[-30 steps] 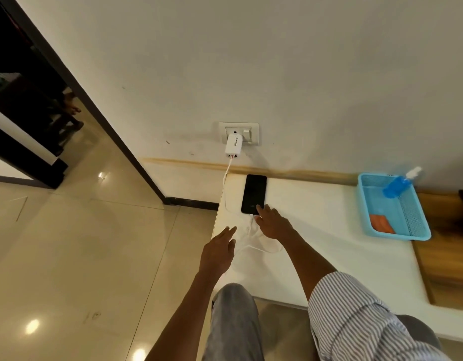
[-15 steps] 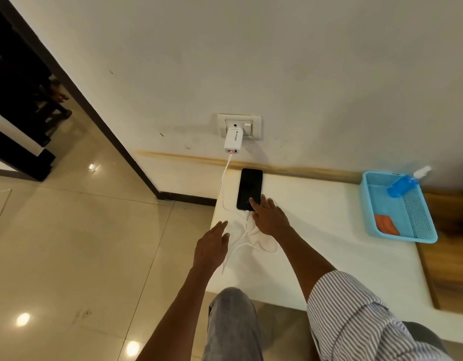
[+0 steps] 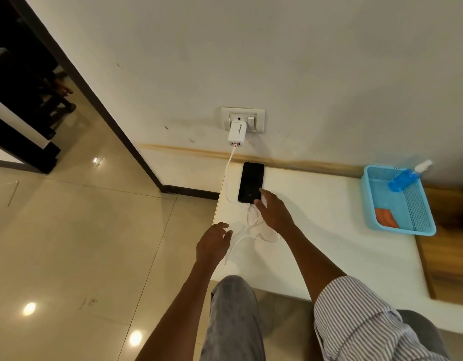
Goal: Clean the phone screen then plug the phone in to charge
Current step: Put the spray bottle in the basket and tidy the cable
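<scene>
A black phone (image 3: pixel 251 181) lies screen up on the white table (image 3: pixel 324 230), near its far left corner by the wall. A white cable (image 3: pixel 244 231) runs from the white charger (image 3: pixel 236 134) in the wall socket, loops on the table and meets the phone's near end. My right hand (image 3: pixel 273 212) rests with straight fingers on the phone's near right corner. My left hand (image 3: pixel 212 243) hovers at the table's left edge beside the cable loop, fingers loosely curled, holding nothing.
A blue plastic basket (image 3: pixel 423 227) stands at the table's far right, holding a blue spray bottle (image 3: pixel 404 178) and an orange cloth (image 3: pixel 385 217). A wooden surface (image 3: pixel 449 259) adjoins the table on the right. Tiled floor (image 3: pixel 76 243) and a dark doorway lie to the left.
My right hand has slid forward from the cable onto the phone's near corner. My left hand has drawn back slightly toward the table's edge.
</scene>
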